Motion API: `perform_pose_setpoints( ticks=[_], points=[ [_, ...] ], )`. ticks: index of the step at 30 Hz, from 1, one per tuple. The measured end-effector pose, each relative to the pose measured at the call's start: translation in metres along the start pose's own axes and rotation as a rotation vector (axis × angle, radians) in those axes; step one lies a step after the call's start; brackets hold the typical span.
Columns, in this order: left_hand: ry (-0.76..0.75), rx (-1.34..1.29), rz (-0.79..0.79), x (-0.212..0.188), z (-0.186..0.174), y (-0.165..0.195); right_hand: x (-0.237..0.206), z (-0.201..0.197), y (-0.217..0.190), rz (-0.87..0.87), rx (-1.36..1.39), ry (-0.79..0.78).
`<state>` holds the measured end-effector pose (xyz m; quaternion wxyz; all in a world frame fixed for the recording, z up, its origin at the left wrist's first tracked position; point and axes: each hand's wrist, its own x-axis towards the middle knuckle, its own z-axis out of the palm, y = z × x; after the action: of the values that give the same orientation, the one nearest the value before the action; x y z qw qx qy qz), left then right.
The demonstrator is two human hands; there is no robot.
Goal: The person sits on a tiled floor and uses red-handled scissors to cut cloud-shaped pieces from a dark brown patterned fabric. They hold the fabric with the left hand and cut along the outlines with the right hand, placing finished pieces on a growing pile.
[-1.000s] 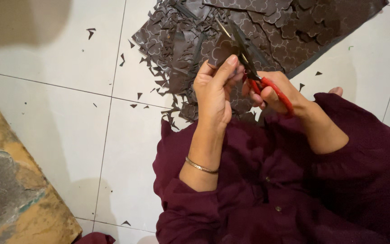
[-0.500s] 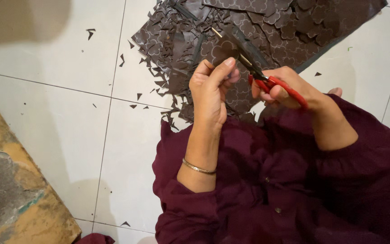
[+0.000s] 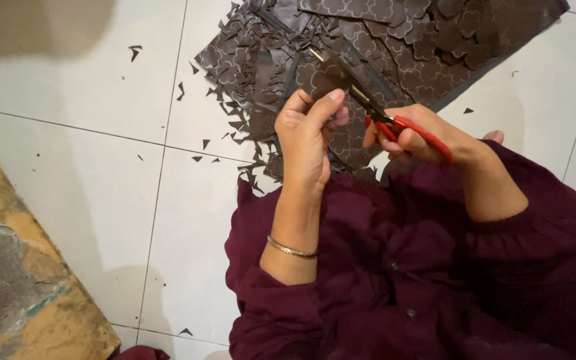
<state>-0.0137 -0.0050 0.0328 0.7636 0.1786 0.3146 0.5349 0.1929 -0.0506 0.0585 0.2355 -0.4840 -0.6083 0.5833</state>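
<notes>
My left hand (image 3: 307, 137) pinches a small dark brown piece of sheet material (image 3: 329, 78) between thumb and fingers, held up over my lap. My right hand (image 3: 416, 132) grips red-handled scissors (image 3: 395, 123); their blades point up and left and close on that piece. A thin gold bangle sits on my left wrist. Both arms wear dark maroon sleeves.
A large dark brown sheet (image 3: 395, 33) with scalloped cut-out shapes lies on the white tiled floor (image 3: 88, 180) ahead. Small dark offcuts (image 3: 235, 123) are scattered around its left edge. A worn ochre and grey slab (image 3: 15, 280) fills the lower left corner.
The scissors have swung from pointing steeply upward to a flatter angle toward the left. My right hand shifted right and my left hand turned the brown piece slightly.
</notes>
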Motion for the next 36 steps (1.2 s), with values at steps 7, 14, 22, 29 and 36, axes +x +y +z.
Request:
perform_pose_setpoints(
  ticks=[7,14,22,29,36],
  points=[
    [0.001,0.088,-0.005,0.001,-0.004,0.004,-0.002,0.001,0.0,-0.023,0.016,-0.037],
    [-0.004,-0.043,0.034,0.001,0.001,-0.009,0.001,0.019,0.01,0.02,0.174,0.067],
    [0.004,-0.071,0.033,-0.001,0.0,-0.011,0.004,0.024,0.012,-0.022,0.077,0.078],
    [-0.002,-0.031,0.019,-0.002,0.001,-0.011,0.006,0.024,0.006,-0.028,0.114,0.06],
    [-0.004,-0.03,0.009,-0.004,0.002,-0.006,0.002,0.017,0.005,-0.002,0.127,0.045]
  ],
)
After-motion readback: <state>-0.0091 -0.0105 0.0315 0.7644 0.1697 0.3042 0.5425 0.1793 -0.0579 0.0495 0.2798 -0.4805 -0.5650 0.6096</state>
